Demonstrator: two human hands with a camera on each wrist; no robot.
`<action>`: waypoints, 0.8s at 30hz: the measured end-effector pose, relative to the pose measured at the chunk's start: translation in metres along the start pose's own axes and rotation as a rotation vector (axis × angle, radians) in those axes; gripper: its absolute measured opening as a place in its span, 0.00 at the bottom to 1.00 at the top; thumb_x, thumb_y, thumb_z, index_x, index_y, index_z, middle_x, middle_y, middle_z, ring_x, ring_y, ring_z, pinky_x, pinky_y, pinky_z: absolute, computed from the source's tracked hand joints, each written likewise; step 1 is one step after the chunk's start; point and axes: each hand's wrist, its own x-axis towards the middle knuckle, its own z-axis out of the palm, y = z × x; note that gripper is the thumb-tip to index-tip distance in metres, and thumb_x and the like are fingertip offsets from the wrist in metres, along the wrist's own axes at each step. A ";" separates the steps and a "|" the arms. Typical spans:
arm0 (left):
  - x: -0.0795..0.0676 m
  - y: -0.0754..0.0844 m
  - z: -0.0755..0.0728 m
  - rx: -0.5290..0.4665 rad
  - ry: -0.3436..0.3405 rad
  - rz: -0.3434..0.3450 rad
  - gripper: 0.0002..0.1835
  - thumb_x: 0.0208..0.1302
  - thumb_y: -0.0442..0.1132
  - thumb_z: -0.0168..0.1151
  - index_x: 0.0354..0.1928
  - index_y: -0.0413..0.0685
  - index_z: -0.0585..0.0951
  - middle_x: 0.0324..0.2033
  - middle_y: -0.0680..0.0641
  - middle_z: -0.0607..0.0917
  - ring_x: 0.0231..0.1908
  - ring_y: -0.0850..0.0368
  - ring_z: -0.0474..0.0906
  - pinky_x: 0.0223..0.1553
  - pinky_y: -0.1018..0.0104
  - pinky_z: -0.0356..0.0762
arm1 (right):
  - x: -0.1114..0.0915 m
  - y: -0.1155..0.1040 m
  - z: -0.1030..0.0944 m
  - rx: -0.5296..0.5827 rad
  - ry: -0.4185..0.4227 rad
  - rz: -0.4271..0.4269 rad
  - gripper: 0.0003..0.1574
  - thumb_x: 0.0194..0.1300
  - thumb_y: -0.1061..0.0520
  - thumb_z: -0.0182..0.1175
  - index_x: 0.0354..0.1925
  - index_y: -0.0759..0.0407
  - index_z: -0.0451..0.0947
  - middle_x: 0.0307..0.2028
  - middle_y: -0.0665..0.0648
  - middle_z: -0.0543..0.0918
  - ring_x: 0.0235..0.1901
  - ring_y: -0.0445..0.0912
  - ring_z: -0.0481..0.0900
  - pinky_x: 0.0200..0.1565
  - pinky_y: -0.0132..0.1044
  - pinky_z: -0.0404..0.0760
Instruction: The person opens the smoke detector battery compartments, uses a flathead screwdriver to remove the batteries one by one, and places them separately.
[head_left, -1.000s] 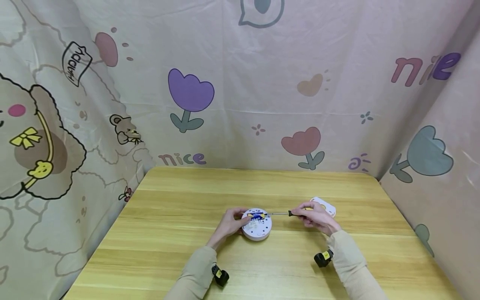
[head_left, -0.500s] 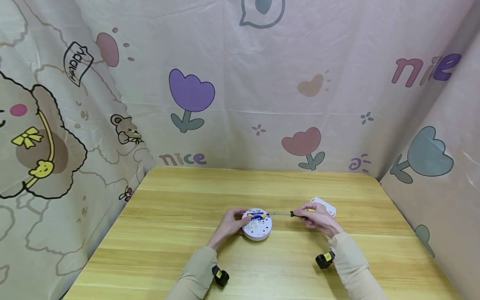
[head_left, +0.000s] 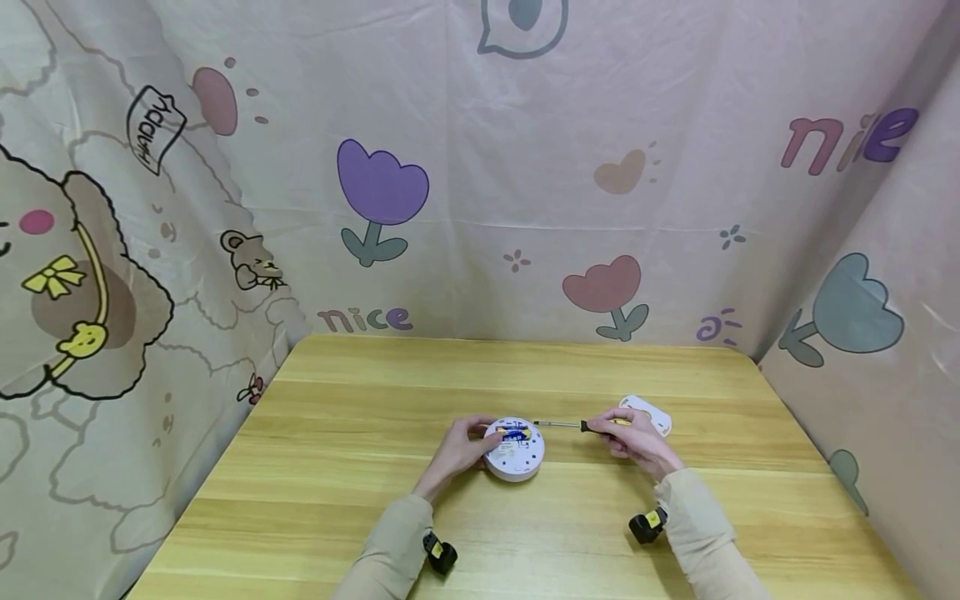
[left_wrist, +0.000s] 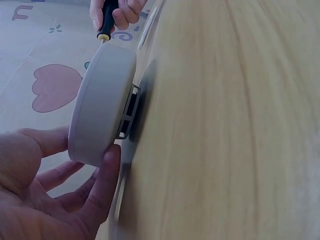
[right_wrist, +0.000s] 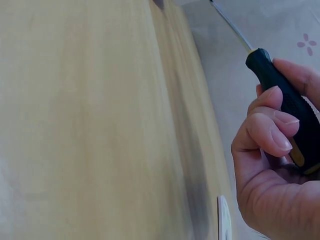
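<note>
My left hand (head_left: pixel 462 447) grips a round white smoke alarm (head_left: pixel 514 461) by its left side, with the thumb on the upper face and fingers below. Blue-and-yellow batteries (head_left: pixel 516 432) show in that face. A slotted vent (left_wrist: pixel 130 112) juts from the underside, close over the table, in the left wrist view. My right hand (head_left: pixel 636 437) holds a screwdriver (right_wrist: pixel 277 82) by its dark green and yellow handle, fingers curled round it. Its thin metal shaft (head_left: pixel 561 424) points left, with the tip right by the alarm's upper right rim.
A flat white plate with cut-outs (head_left: pixel 657 416) lies on the wooden table (head_left: pixel 360 417) just beyond my right hand. Black wrist cameras hang below both sleeves. Printed cloth (head_left: pixel 465 167) hangs behind the table and at both sides.
The screwdriver tip has moved from over the batteries rightward, then slightly up to the alarm's rim. My left hand and the alarm have stayed nearly still.
</note>
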 end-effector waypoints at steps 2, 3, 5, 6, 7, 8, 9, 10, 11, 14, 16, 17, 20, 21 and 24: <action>0.000 0.000 0.000 0.004 -0.009 0.000 0.24 0.64 0.39 0.69 0.60 0.38 0.79 0.51 0.34 0.82 0.40 0.54 0.79 0.30 0.66 0.84 | 0.001 0.001 0.001 0.008 0.011 -0.005 0.04 0.68 0.56 0.65 0.34 0.52 0.82 0.21 0.47 0.78 0.17 0.36 0.64 0.20 0.25 0.62; 0.000 0.000 -0.001 0.008 -0.015 -0.002 0.26 0.63 0.40 0.71 0.61 0.38 0.79 0.51 0.34 0.82 0.40 0.54 0.79 0.30 0.65 0.85 | 0.001 0.002 0.001 0.010 0.013 -0.010 0.04 0.68 0.56 0.65 0.34 0.52 0.82 0.21 0.47 0.77 0.17 0.36 0.64 0.20 0.25 0.62; 0.000 0.000 -0.002 0.016 -0.028 -0.005 0.29 0.60 0.41 0.73 0.61 0.39 0.78 0.52 0.35 0.81 0.42 0.52 0.80 0.32 0.64 0.85 | 0.002 0.004 0.002 0.019 0.019 -0.018 0.04 0.69 0.57 0.64 0.34 0.51 0.82 0.22 0.47 0.77 0.17 0.35 0.64 0.20 0.25 0.63; 0.000 -0.001 -0.002 0.020 -0.034 -0.003 0.30 0.59 0.41 0.74 0.62 0.39 0.78 0.52 0.35 0.81 0.43 0.51 0.80 0.34 0.64 0.86 | 0.002 0.004 0.002 0.025 0.026 -0.019 0.04 0.68 0.57 0.64 0.34 0.51 0.82 0.22 0.47 0.77 0.17 0.35 0.64 0.20 0.24 0.63; 0.000 -0.001 -0.002 0.024 -0.038 -0.002 0.31 0.57 0.41 0.75 0.62 0.40 0.78 0.53 0.36 0.82 0.45 0.51 0.80 0.36 0.63 0.86 | 0.002 0.005 0.002 0.028 0.029 -0.021 0.04 0.69 0.57 0.64 0.34 0.51 0.82 0.22 0.47 0.77 0.17 0.35 0.64 0.20 0.24 0.62; 0.000 -0.001 -0.003 0.033 -0.039 0.004 0.32 0.56 0.42 0.76 0.62 0.40 0.78 0.53 0.36 0.82 0.46 0.50 0.80 0.38 0.62 0.86 | 0.003 0.005 0.003 0.030 0.032 -0.023 0.04 0.69 0.57 0.64 0.34 0.51 0.82 0.23 0.47 0.77 0.17 0.35 0.64 0.20 0.24 0.63; 0.000 -0.001 -0.003 0.039 -0.041 0.010 0.32 0.55 0.42 0.77 0.62 0.40 0.77 0.53 0.37 0.82 0.48 0.49 0.80 0.40 0.62 0.87 | 0.003 0.006 0.003 0.031 0.039 -0.022 0.04 0.69 0.57 0.64 0.34 0.51 0.82 0.23 0.47 0.77 0.17 0.35 0.64 0.20 0.24 0.62; 0.000 -0.001 -0.003 0.052 -0.043 0.022 0.33 0.55 0.42 0.77 0.62 0.40 0.77 0.53 0.37 0.82 0.49 0.48 0.79 0.42 0.60 0.86 | 0.004 0.006 0.004 0.033 0.046 -0.020 0.04 0.68 0.57 0.64 0.34 0.51 0.81 0.23 0.47 0.77 0.17 0.35 0.64 0.20 0.24 0.62; 0.000 0.000 -0.003 0.061 -0.041 0.030 0.33 0.54 0.42 0.77 0.62 0.40 0.77 0.53 0.37 0.82 0.50 0.47 0.79 0.44 0.60 0.86 | 0.004 0.006 0.004 0.033 0.052 -0.017 0.04 0.68 0.57 0.64 0.34 0.51 0.81 0.23 0.47 0.76 0.17 0.35 0.64 0.20 0.24 0.62; 0.001 0.000 -0.003 0.081 -0.040 0.043 0.35 0.53 0.41 0.78 0.62 0.40 0.76 0.54 0.37 0.82 0.50 0.47 0.79 0.47 0.59 0.85 | 0.005 0.006 0.005 0.031 0.061 -0.017 0.03 0.68 0.57 0.65 0.34 0.52 0.81 0.23 0.48 0.76 0.17 0.35 0.63 0.19 0.25 0.62; 0.001 0.001 -0.004 0.071 -0.039 0.035 0.35 0.53 0.40 0.78 0.63 0.39 0.76 0.54 0.36 0.81 0.48 0.48 0.80 0.45 0.60 0.85 | 0.005 0.006 0.005 0.030 0.064 -0.018 0.04 0.68 0.57 0.65 0.34 0.52 0.80 0.22 0.48 0.76 0.17 0.35 0.63 0.20 0.25 0.62; 0.000 0.001 -0.004 0.062 -0.036 0.026 0.36 0.53 0.40 0.78 0.63 0.39 0.76 0.55 0.37 0.81 0.47 0.49 0.80 0.45 0.61 0.85 | 0.005 0.006 0.005 0.032 0.065 -0.018 0.04 0.68 0.57 0.65 0.34 0.52 0.80 0.22 0.47 0.75 0.17 0.35 0.63 0.20 0.25 0.62; 0.000 0.001 -0.004 0.053 -0.028 0.019 0.35 0.52 0.38 0.78 0.63 0.39 0.76 0.55 0.36 0.80 0.46 0.50 0.80 0.45 0.63 0.84 | 0.004 0.006 0.006 0.037 0.071 -0.019 0.04 0.68 0.57 0.65 0.34 0.53 0.81 0.21 0.47 0.75 0.17 0.35 0.63 0.20 0.25 0.61; 0.000 0.002 -0.004 0.046 -0.023 0.013 0.35 0.52 0.38 0.78 0.63 0.39 0.76 0.55 0.36 0.80 0.46 0.50 0.80 0.45 0.63 0.84 | 0.004 0.006 0.006 0.038 0.073 -0.019 0.04 0.68 0.57 0.65 0.34 0.53 0.81 0.21 0.47 0.75 0.17 0.35 0.63 0.20 0.25 0.61; 0.001 0.001 -0.005 0.046 -0.014 0.020 0.33 0.53 0.36 0.77 0.62 0.38 0.77 0.54 0.35 0.81 0.46 0.50 0.81 0.48 0.61 0.85 | 0.003 0.006 0.006 0.042 0.077 -0.019 0.04 0.68 0.57 0.65 0.33 0.52 0.81 0.21 0.47 0.75 0.16 0.35 0.63 0.20 0.25 0.61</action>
